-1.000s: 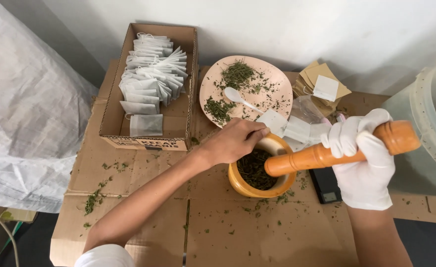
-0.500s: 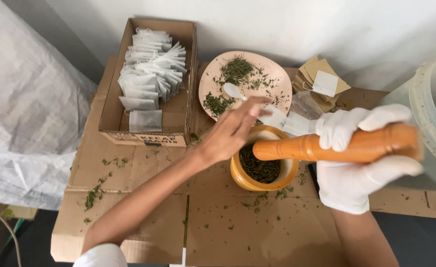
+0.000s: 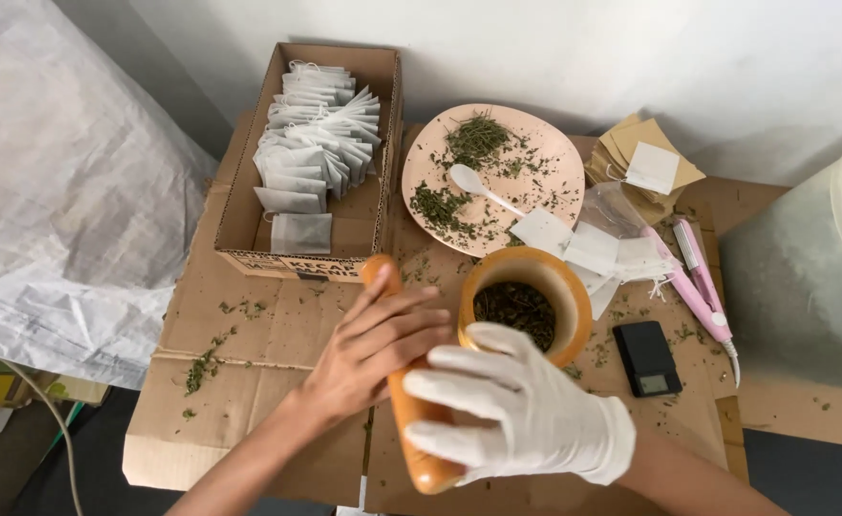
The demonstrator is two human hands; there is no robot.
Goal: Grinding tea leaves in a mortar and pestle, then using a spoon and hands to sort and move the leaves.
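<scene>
Wooden pestle (image 3: 404, 382) lies just left of the orange mortar (image 3: 526, 301), nearly upright in the view, its lower end gripped by the white-gloved right hand (image 3: 516, 411) while the bare left hand (image 3: 373, 354) rests flat across its shaft, fingers stretched out. Dark crushed herbs fill the mortar (green flecks litter the cardboard-covered bench (image 3: 249, 382) around it). Behind the mortar sits a pink plate (image 3: 545, 153) of dried herbs with a white spoon (image 3: 478, 186); to the mortar's right lies a small black scale (image 3: 647, 358).
</scene>
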